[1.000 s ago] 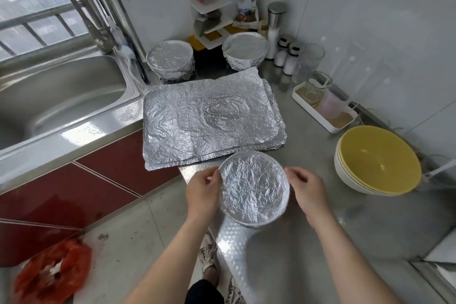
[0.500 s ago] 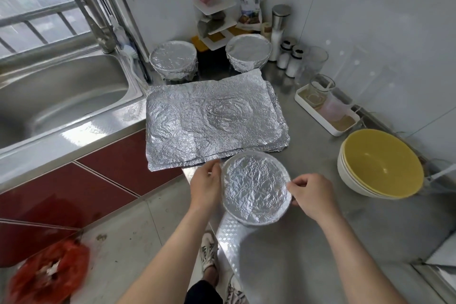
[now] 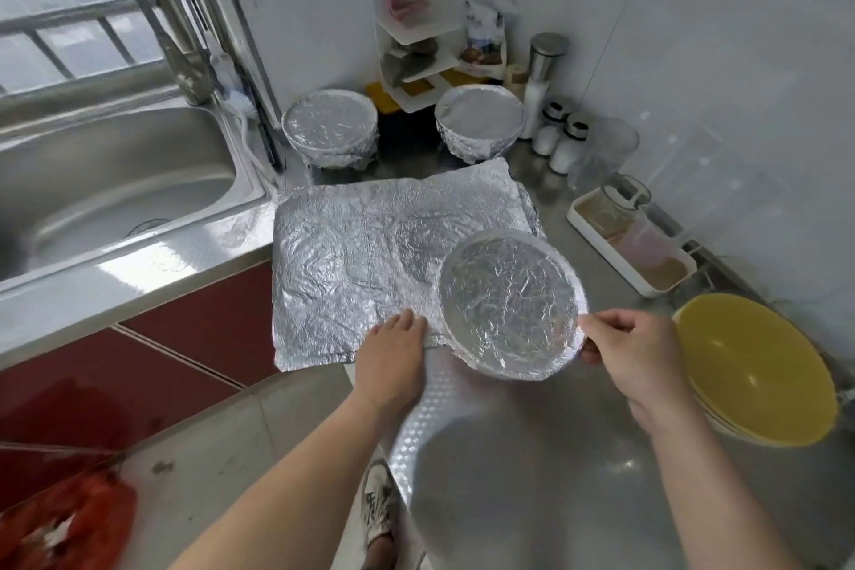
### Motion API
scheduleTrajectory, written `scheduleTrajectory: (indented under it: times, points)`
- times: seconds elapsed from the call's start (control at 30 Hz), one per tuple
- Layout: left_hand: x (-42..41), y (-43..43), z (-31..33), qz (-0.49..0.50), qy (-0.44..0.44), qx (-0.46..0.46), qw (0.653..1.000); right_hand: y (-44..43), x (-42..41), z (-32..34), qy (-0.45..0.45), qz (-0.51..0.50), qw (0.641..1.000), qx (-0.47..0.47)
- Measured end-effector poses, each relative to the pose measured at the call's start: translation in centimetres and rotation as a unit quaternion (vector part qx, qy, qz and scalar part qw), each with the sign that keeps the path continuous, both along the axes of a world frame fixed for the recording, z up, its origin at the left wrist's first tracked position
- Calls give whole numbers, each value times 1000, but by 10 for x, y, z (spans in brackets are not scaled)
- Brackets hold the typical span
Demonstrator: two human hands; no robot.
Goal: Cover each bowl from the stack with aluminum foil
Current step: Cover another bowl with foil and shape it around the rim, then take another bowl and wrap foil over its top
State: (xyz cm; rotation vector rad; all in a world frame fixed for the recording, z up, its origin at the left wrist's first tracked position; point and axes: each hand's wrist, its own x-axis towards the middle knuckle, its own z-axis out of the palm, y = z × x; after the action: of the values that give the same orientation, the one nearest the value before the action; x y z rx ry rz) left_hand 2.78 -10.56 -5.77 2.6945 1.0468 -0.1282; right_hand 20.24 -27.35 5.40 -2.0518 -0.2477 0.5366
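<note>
Stainless steel counter (image 3: 532, 491), embossed along the front edge. Below it, tiled floor with a shoe (image 3: 379, 509) and, far left, a red bag (image 3: 60, 528).

Left hand (image 3: 393, 354): laid flat, fingers straight, pressing the near edge of the foil sheets (image 3: 351, 255), grasping nothing.

Right hand (image 3: 636, 349): fingers curled, pinching the right rim of the foil-covered bowl (image 3: 509, 305).

Foil-covered bowl: tilted, top wrapped in crinkled foil, overlapping the near right corner of the foil sheets. Contact with the counter not discernible.

Stack of yellow bowls (image 3: 758, 370): uncovered, nested, on the counter just right of the right hand.

Foil sheets: several, layered flat, crumpled, marked with round imprints. Near left part jutting past the counter edge over the red cabinet front (image 3: 208, 324), beside the sink (image 3: 115, 181).

White tray (image 3: 601, 245) with a glass jug (image 3: 624, 199): against the right wall, beyond the yellow bowls.

Left covered bowl (image 3: 331, 130): behind the sheets, near the sink's far corner.

Right covered bowl (image 3: 481, 120): behind the sheets, beside two shakers (image 3: 557, 141) and a tall steel-capped canister (image 3: 543, 74).

White corner shelf (image 3: 416, 37): in the far corner, behind both covered bowls.
</note>
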Motion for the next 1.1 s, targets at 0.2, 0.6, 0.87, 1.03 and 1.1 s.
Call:
scheduleTrajectory:
  times: [0.2,0.6,0.87,1.03,1.1]
  points:
    - [-20,-41,28,-31,94,-57,993,40,-10,-6,70,-27,997,34]
    - [16,56,95,413,-452,-507,606,114,3,-16,50,-62,997,15]
    - [63,125,88,411,-495,-445,623,219,17,-29,56,-121,991,17]
    - [85,160,62,433,-468,-439,633,260,17,-45,49,-131,990,-8]
    - [88,166,57,435,-468,-437,633,265,16,-48,49,-122,991,-13]
